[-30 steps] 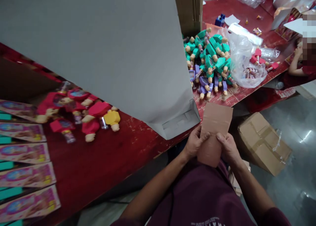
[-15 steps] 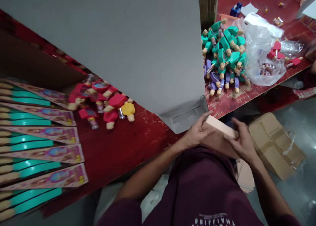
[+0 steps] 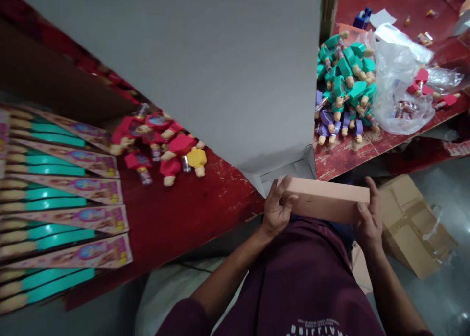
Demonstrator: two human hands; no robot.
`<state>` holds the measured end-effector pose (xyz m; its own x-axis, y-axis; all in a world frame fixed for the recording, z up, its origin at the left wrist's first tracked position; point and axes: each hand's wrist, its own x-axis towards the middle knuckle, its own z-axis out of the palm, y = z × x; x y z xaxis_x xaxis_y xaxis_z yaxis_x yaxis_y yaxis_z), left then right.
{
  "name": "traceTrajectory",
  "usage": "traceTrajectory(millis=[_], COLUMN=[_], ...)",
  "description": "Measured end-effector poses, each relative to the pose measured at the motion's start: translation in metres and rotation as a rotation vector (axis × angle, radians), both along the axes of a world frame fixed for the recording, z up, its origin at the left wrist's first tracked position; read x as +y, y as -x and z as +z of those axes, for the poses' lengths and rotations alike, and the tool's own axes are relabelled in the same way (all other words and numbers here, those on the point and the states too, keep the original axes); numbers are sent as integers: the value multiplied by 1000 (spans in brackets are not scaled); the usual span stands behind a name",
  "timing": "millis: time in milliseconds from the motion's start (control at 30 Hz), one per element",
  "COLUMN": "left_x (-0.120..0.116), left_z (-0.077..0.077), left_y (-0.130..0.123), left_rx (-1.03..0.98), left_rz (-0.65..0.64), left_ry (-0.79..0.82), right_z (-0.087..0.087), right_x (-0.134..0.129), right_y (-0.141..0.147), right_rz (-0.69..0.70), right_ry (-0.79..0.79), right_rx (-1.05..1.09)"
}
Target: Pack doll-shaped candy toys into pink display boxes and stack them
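A long peach-coloured cardboard box [image 3: 326,199] is held level in front of my waist. My left hand [image 3: 278,210] grips its left end, thumb on the near side. At its right end, my right hand [image 3: 369,217] clasps it with the thumb on the near side and fingers behind. Just beyond the left hand stands a big grey-white carton [image 3: 220,67], its bottom flap [image 3: 286,172] folded inside near the table edge. The side of the box facing down is hidden.
On the red table [image 3: 176,228] lie red toys [image 3: 171,165] and a yellow one [image 3: 197,161]. Teal pencil-shaped items [image 3: 55,194] with printed triangular cards fill the left. Green toys [image 3: 345,81] and a plastic bag [image 3: 396,86] lie right. A brown carton [image 3: 418,223] stands on the floor.
The peach box has turned from a slant to lie nearly level across my front, showing its full length. My hands have moved farther apart, to its two ends. The view has shifted slightly.
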<state>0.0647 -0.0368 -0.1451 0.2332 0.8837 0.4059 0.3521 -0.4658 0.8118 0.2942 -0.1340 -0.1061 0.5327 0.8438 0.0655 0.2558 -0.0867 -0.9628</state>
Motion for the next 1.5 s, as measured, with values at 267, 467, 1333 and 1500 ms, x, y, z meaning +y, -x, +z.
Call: traceTrajectory(millis=[267, 467, 1333, 1500], left_x=[-7, 18, 45, 24], left_z=[11, -26, -39, -74], left_y=[56, 57, -15, -20], left_rx=[347, 363, 984, 869], left_rz=[174, 375, 313, 67], left_ry=[-208, -189, 174, 17], right_z=[-12, -41, -70, -107], right_x=[58, 127, 165, 148], right_y=[13, 14, 51, 43], right_rz=[528, 569, 846, 743], right_ry=[-172, -310, 68, -123], right_rx=[-692, -694, -1349, -1316])
